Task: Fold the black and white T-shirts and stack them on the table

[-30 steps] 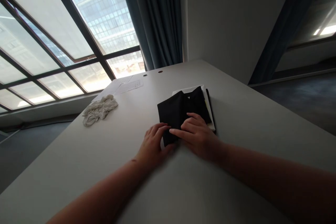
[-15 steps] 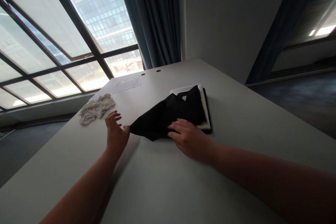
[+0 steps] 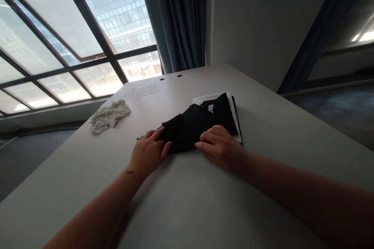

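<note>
A black garment [image 3: 191, 124] with small white lettering lies partly folded on the white table, its right end resting on a stack of folded white and black clothes [image 3: 237, 118]. My left hand [image 3: 149, 149] lies over the garment's left end, fingers spread and thumb apart, pressing on the fabric. At the near edge of the garment, my right hand [image 3: 219, 144] has its fingers curled together on the cloth. The left tip of the garment is partly hidden under my left hand.
A crumpled whitish cloth [image 3: 109, 116] lies near the table's left edge. Sheets of paper [image 3: 143, 90] rest at the back left, close to two round cable holes. Windows, a blue curtain [image 3: 178, 19] and a wall stand behind the white table [image 3: 187, 202].
My left hand has moved right and turned palm-down onto the garment, whose stretched left end is now doubled over. My right hand's fingers have curled more. The view has shifted slightly.
</note>
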Motion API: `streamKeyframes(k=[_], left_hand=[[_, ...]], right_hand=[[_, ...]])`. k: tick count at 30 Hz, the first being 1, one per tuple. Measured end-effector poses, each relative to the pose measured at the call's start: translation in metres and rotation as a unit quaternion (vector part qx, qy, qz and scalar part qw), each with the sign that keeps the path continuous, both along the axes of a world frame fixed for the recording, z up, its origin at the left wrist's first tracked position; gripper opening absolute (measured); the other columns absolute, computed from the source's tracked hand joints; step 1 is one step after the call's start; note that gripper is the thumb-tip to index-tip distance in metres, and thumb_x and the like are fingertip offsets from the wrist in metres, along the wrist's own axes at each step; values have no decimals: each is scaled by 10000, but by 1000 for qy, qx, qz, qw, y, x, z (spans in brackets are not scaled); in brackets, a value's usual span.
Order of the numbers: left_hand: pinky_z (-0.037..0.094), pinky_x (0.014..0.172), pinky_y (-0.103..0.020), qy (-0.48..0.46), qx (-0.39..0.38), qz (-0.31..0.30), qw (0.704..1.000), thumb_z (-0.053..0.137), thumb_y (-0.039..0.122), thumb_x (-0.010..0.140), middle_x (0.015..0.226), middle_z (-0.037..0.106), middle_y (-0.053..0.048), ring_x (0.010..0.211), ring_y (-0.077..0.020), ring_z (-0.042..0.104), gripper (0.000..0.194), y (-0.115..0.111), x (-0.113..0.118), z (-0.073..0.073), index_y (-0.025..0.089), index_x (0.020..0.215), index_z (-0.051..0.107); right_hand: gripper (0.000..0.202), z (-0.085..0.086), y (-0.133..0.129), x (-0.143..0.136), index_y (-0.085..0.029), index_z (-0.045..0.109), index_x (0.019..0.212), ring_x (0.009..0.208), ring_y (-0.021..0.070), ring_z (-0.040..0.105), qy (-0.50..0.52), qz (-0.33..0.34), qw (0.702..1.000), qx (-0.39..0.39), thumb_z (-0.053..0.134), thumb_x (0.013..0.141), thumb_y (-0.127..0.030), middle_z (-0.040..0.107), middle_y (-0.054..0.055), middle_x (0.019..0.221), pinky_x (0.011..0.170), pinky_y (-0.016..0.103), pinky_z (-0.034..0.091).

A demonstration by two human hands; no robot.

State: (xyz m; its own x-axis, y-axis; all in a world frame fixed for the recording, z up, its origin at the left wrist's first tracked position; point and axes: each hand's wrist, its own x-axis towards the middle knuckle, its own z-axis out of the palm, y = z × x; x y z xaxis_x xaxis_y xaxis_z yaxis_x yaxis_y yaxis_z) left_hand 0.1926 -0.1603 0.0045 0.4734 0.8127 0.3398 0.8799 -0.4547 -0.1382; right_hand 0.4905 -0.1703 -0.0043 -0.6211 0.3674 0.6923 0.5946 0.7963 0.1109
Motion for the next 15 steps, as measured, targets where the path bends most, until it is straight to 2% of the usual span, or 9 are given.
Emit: streamKeyframes(k=[2, 5, 8, 10, 12, 13, 15], left_hand=[[601, 888, -545, 21, 22, 93, 995, 542, 453, 1022, 1452, 677, -106, 1144, -381, 684, 417, 4, -17, -1, 226, 789, 802], [607, 818, -524, 36, 10, 209, 977, 584, 499, 981, 1498, 624, -178, 1070, -395, 706, 368, 14, -44, -3, 198, 986, 796], [564, 930, -595, 21, 26, 269, 963, 640, 480, 937, 1578, 512, -284, 1265, -479, 617, 513, 26, -61, -8, 124, 1302, 698], [469, 1083, -639, 6, 43, 242, 969, 669, 429, 920, 1629, 452, -282, 1453, -495, 465, 602, 32, -62, -13, 124, 1436, 615], [354, 1210, -616, -5, 19, 149, 989, 641, 404, 950, 1664, 436, -222, 1556, -435, 356, 616, 35, -55, -19, 168, 1513, 558], [323, 1243, -585, -9, -9, 91, 996, 615, 408, 974, 1663, 450, -191, 1567, -396, 355, 617, 36, -49, -22, 189, 1545, 528], [345, 1242, -531, -18, -67, 4, 998, 576, 432, 1008, 1613, 523, -155, 1514, -341, 451, 623, 33, -37, -27, 219, 1585, 478]], right_hand=[[201, 5, 2, 6, -196, 758, 964, 884, 203, 566, -7, -35, 999, 0, 578, 1039, -145, 686, 63, 942, 893, 383, 407], [186, 9, 5, 12, -190, 743, 927, 852, 221, 557, -18, -91, 996, -16, 589, 1007, -122, 669, 79, 925, 847, 390, 410], [177, 8, 5, 13, -179, 712, 954, 805, 217, 574, 9, -106, 994, -37, 558, 1017, -118, 657, 75, 885, 778, 363, 433], [172, 7, 4, 13, -188, 682, 1007, 771, 200, 589, 71, -73, 993, -53, 523, 1038, -129, 646, 58, 875, 736, 330, 457], [157, 6, 1, 13, -211, 643, 1058, 748, 179, 597, 139, -11, 987, -74, 507, 1048, -134, 630, 36, 878, 702, 298, 474], [152, 6, -1, 12, -225, 624, 1074, 738, 169, 595, 166, 25, 982, -85, 506, 1049, -132, 622, 25, 879, 690, 285, 480], [153, 6, -5, 8, -242, 592, 1090, 720, 154, 587, 200, 88, 970, -110, 509, 1047, -122, 605, 7, 875, 674, 267, 488]])
